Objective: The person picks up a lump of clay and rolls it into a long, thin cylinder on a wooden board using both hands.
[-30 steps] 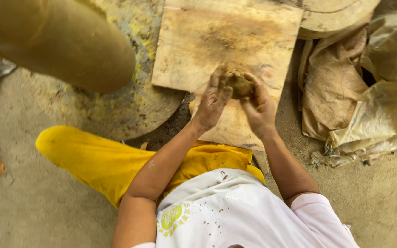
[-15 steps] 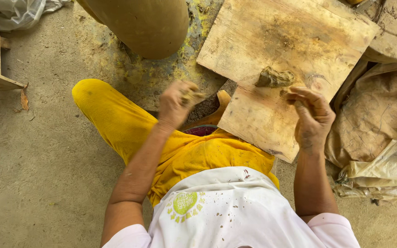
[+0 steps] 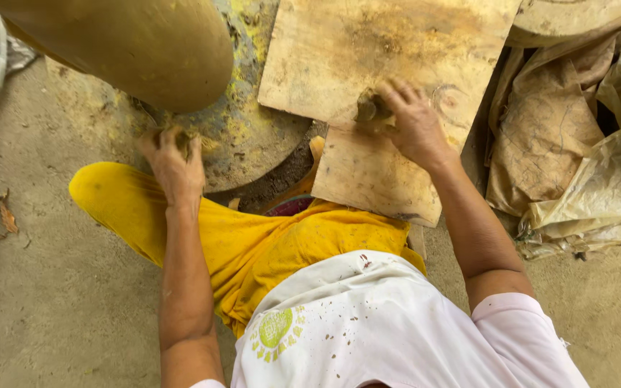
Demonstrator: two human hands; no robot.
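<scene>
Small brown lump of wet clay (image 3: 369, 110) lying on pale square wooden board (image 3: 368, 65), right hand (image 3: 415, 122) fingers curling over it, left hand (image 3: 172, 159) fingers pinching clay bit (image 3: 181, 138) at round yellow-stained wheel (image 3: 253, 136), big tan clay pot (image 3: 131, 43) beyond fingertips

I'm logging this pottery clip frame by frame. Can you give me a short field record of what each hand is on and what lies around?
left hand: at the rim of the round yellow-stained wheel, fingers curled on a small bit of clay
right hand: pressing a clay lump on the wooden board
pot: large, tan, standing on the wheel
sacking: crumpled, right of the board
ground: bare and dusty
</scene>
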